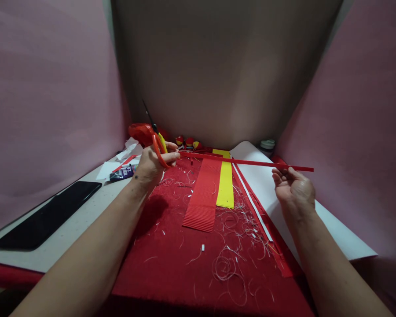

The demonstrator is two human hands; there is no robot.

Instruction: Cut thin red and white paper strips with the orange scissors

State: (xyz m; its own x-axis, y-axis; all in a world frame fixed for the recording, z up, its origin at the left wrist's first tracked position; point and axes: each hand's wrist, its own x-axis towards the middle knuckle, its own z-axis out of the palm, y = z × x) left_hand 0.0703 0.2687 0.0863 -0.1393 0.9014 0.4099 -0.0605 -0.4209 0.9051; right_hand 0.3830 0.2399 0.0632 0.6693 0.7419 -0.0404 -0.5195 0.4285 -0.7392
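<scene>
A long, narrow strip of red corrugated paper point(247, 162) is stretched across the air between my hands. My left hand point(155, 162) pinches its left end between thumb and finger. Orange-handled scissors point(158, 147) hang on that same hand, dark blades pointing up and away. Near the strip's right end, the fingers of my right hand point(295, 187) are closed on it, palm turned up. Below the strip, a wider red corrugated paper sheet point(203, 193) lies on the red cloth point(171, 264), beside a yellow corrugated sheet point(225, 185).
Thin thread-like offcuts point(229, 264) and white scraps litter the cloth. At left are a black phone-like slab point(49, 215) and a glue tube point(122, 173). Large white paper point(333, 229) covers the right side. Small red-and-yellow figures point(189, 142) and a lidded jar point(267, 146) stand at the back.
</scene>
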